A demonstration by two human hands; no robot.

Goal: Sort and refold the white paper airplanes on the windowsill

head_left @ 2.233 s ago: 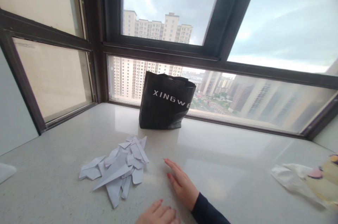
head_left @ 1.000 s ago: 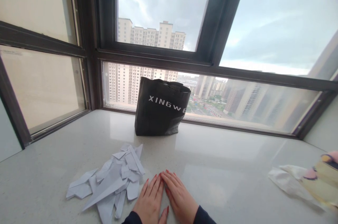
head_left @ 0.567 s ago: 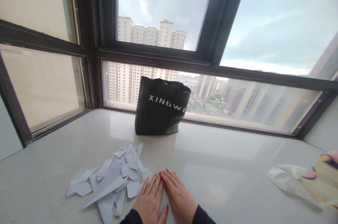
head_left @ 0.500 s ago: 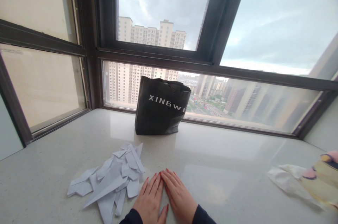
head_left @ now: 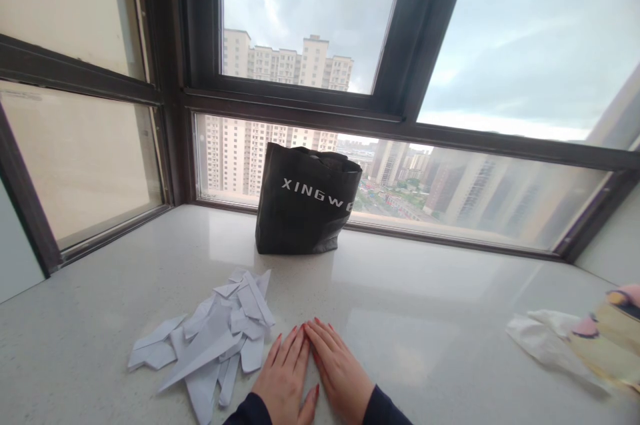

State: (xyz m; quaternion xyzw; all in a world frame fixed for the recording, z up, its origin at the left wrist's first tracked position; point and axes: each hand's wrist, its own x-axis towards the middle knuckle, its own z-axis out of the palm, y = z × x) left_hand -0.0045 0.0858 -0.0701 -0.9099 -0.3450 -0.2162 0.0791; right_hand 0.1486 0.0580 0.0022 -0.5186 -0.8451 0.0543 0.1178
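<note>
My left hand [head_left: 286, 375] lies flat on the white speckled sill [head_left: 425, 345], palm down, holding nothing. Beside it my right hand [head_left: 340, 371] also rests flat, its fingertips touching those of the left. Just left of my left hand is a loose pile of folded white papers [head_left: 215, 338], some shaped like paper planes. Beyond the hands a black bag [head_left: 305, 211] with white lettering stands upright near the window.
At the right edge lies a crumpled white tissue [head_left: 545, 345] coming out of a yellow and pink soft package [head_left: 613, 338]. Dark window frames [head_left: 300, 108] border the sill at the back and left, with tall buildings outside.
</note>
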